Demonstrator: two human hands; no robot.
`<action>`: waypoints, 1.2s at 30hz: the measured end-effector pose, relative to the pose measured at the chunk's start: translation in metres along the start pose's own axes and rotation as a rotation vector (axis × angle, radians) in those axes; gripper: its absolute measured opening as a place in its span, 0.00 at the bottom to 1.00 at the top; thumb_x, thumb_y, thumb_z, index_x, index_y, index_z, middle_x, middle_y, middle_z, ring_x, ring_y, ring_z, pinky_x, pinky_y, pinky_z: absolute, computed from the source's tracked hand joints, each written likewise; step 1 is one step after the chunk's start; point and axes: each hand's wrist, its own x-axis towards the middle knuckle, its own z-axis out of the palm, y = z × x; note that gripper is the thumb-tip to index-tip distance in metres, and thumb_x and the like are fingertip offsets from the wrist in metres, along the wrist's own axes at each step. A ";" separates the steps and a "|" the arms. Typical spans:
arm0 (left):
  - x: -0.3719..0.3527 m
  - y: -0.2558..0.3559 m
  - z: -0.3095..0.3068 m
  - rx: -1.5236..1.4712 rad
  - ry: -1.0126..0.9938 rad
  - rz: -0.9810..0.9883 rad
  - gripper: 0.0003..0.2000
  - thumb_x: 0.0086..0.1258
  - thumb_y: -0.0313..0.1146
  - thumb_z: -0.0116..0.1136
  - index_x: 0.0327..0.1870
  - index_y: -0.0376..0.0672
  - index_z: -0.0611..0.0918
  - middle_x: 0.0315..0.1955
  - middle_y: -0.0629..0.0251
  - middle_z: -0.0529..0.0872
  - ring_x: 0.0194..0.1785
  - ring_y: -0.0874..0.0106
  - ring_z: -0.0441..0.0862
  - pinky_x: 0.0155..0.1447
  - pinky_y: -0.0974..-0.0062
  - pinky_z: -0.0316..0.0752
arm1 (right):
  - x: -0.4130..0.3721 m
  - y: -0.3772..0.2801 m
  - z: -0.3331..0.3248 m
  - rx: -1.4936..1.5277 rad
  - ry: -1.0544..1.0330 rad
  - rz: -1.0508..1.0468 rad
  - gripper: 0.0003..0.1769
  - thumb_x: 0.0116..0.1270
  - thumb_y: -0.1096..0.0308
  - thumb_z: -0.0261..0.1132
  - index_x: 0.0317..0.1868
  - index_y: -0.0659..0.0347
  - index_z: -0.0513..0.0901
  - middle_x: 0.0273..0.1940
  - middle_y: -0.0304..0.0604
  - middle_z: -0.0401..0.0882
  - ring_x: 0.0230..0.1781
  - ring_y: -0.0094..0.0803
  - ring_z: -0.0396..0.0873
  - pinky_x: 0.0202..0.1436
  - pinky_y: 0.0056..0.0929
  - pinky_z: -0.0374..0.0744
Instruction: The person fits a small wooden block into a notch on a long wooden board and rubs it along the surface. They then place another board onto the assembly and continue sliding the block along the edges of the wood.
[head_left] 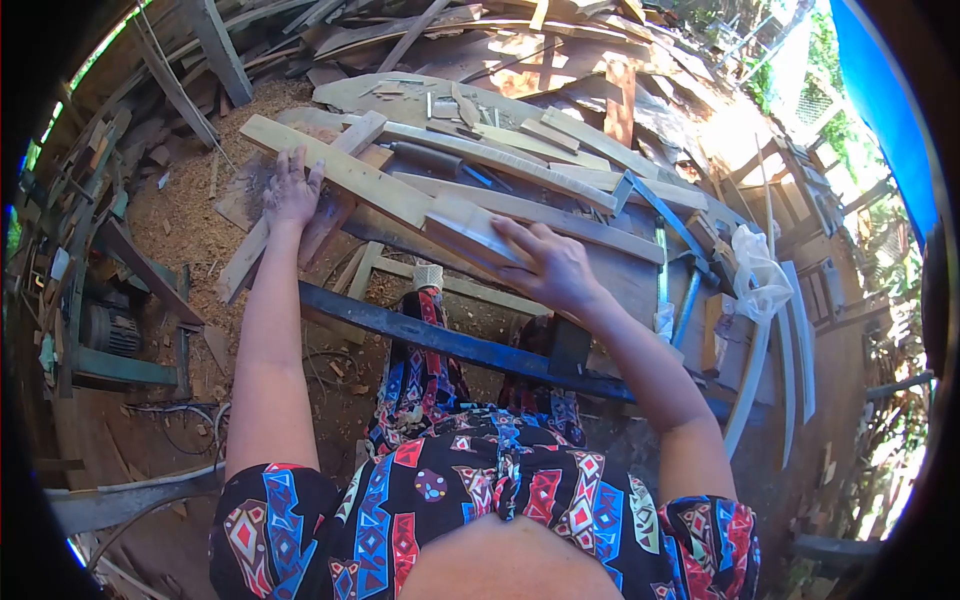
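Note:
A long pale wooden plank [345, 175] lies slanted across other boards on the workbench. My left hand [292, 190] is at the plank's near edge towards its left end, fingertips against the wood. At the other end sits a flat, straight-edged block [468, 228] with a pale, shiny top and a brown side, overlapping the plank. My right hand [560, 268] grips the block's right end, fingers over the top and thumb along the near side. Below the plank, a crossing board [245, 262] slants down past my left wrist.
On the bench lie several loose boards [590, 232], a dark cylindrical tool [425, 160] and a blue metal frame [672, 215]. A crumpled clear plastic bag [760, 268] hangs at the right. Sawdust [190, 215] covers the left side. A blue rail [430, 340] runs along the bench front.

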 end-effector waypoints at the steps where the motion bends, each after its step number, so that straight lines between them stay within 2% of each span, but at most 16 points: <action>1: -0.001 0.002 -0.002 -0.004 -0.011 -0.007 0.31 0.71 0.62 0.38 0.72 0.60 0.60 0.72 0.57 0.58 0.66 0.48 0.69 0.64 0.44 0.65 | 0.007 -0.004 0.005 0.002 0.004 -0.006 0.37 0.60 0.48 0.67 0.69 0.40 0.68 0.40 0.48 0.77 0.40 0.48 0.80 0.43 0.43 0.78; 4: -0.002 0.003 -0.005 -0.008 -0.028 -0.018 0.31 0.71 0.62 0.38 0.72 0.59 0.61 0.72 0.57 0.58 0.66 0.48 0.69 0.64 0.44 0.66 | 0.016 -0.011 0.011 -0.004 0.039 -0.007 0.37 0.60 0.48 0.67 0.69 0.39 0.68 0.39 0.48 0.76 0.40 0.47 0.80 0.43 0.43 0.78; 8: -0.003 0.005 -0.008 -0.013 -0.031 -0.010 0.31 0.71 0.63 0.38 0.72 0.59 0.62 0.72 0.58 0.58 0.66 0.49 0.69 0.64 0.45 0.65 | -0.001 -0.009 -0.002 -0.015 -0.035 0.050 0.37 0.59 0.49 0.68 0.69 0.39 0.68 0.41 0.47 0.77 0.40 0.47 0.80 0.45 0.43 0.78; 9: -0.003 0.006 -0.009 -0.015 -0.032 -0.014 0.31 0.71 0.63 0.38 0.72 0.59 0.62 0.72 0.58 0.58 0.66 0.49 0.69 0.64 0.45 0.65 | -0.008 -0.007 -0.008 -0.016 -0.087 0.084 0.37 0.59 0.50 0.68 0.69 0.39 0.68 0.42 0.48 0.77 0.42 0.48 0.80 0.45 0.43 0.78; 12: -0.004 0.006 -0.010 -0.017 -0.035 -0.019 0.31 0.71 0.63 0.38 0.72 0.58 0.62 0.72 0.58 0.58 0.67 0.50 0.69 0.65 0.45 0.65 | -0.045 0.007 -0.017 0.013 -0.017 0.044 0.38 0.58 0.50 0.69 0.69 0.40 0.68 0.46 0.48 0.78 0.45 0.49 0.80 0.47 0.42 0.78; 15: -0.003 0.004 -0.008 -0.033 -0.046 -0.019 0.32 0.71 0.63 0.38 0.72 0.59 0.62 0.72 0.59 0.58 0.67 0.50 0.69 0.65 0.45 0.64 | -0.086 0.017 -0.039 0.016 -0.062 0.090 0.38 0.57 0.52 0.70 0.69 0.42 0.69 0.49 0.49 0.78 0.47 0.50 0.79 0.48 0.42 0.78; 21: -0.004 0.006 -0.008 -0.024 -0.023 -0.012 0.32 0.71 0.63 0.38 0.72 0.58 0.62 0.72 0.59 0.58 0.67 0.50 0.69 0.65 0.44 0.64 | -0.140 0.044 -0.058 0.045 -0.020 0.188 0.39 0.54 0.57 0.72 0.68 0.45 0.70 0.49 0.50 0.78 0.48 0.51 0.79 0.50 0.43 0.77; 23: -0.005 0.008 -0.010 -0.018 -0.034 -0.027 0.31 0.71 0.62 0.39 0.72 0.58 0.62 0.72 0.59 0.58 0.67 0.49 0.69 0.65 0.44 0.64 | -0.140 0.045 -0.059 0.116 -0.051 0.246 0.40 0.51 0.62 0.75 0.67 0.52 0.72 0.53 0.52 0.78 0.52 0.51 0.79 0.55 0.40 0.75; 24: -0.004 0.007 -0.011 -0.017 -0.033 -0.028 0.31 0.71 0.62 0.39 0.72 0.58 0.62 0.72 0.59 0.58 0.67 0.49 0.69 0.65 0.44 0.64 | -0.137 0.046 -0.058 0.117 -0.051 0.244 0.40 0.51 0.62 0.75 0.67 0.52 0.72 0.53 0.52 0.78 0.52 0.51 0.79 0.55 0.40 0.75; 26: -0.004 0.009 -0.011 -0.005 -0.052 -0.036 0.31 0.71 0.62 0.39 0.72 0.59 0.62 0.72 0.59 0.58 0.66 0.50 0.69 0.65 0.44 0.64 | -0.128 0.048 -0.054 0.089 -0.023 0.173 0.39 0.55 0.56 0.72 0.68 0.44 0.69 0.48 0.50 0.78 0.46 0.52 0.80 0.50 0.43 0.77; 29: -0.003 0.006 -0.005 0.008 -0.027 -0.015 0.31 0.72 0.61 0.39 0.72 0.59 0.61 0.72 0.59 0.58 0.66 0.50 0.70 0.65 0.44 0.64 | -0.087 0.035 -0.040 0.046 -0.015 0.121 0.38 0.58 0.51 0.70 0.69 0.42 0.69 0.48 0.50 0.78 0.46 0.51 0.80 0.49 0.44 0.77; 31: -0.002 0.005 -0.004 -0.002 -0.022 -0.006 0.31 0.72 0.61 0.39 0.72 0.59 0.61 0.72 0.59 0.58 0.66 0.49 0.70 0.64 0.44 0.64 | -0.046 0.018 -0.030 0.011 -0.106 0.144 0.36 0.60 0.47 0.67 0.69 0.40 0.69 0.48 0.50 0.78 0.46 0.51 0.80 0.47 0.44 0.77; 34: -0.002 0.004 -0.004 -0.016 -0.025 -0.009 0.31 0.72 0.61 0.39 0.72 0.59 0.61 0.72 0.59 0.57 0.66 0.48 0.70 0.64 0.45 0.65 | 0.001 0.006 0.000 0.007 -0.044 0.068 0.36 0.60 0.46 0.66 0.68 0.40 0.69 0.48 0.50 0.78 0.44 0.50 0.80 0.46 0.43 0.77; 36: -0.001 0.002 -0.005 -0.016 -0.034 -0.002 0.31 0.72 0.61 0.39 0.72 0.59 0.61 0.72 0.59 0.57 0.66 0.48 0.69 0.64 0.45 0.65 | 0.016 0.002 0.012 0.021 0.071 -0.036 0.36 0.60 0.47 0.66 0.69 0.41 0.69 0.44 0.49 0.77 0.42 0.48 0.80 0.45 0.44 0.77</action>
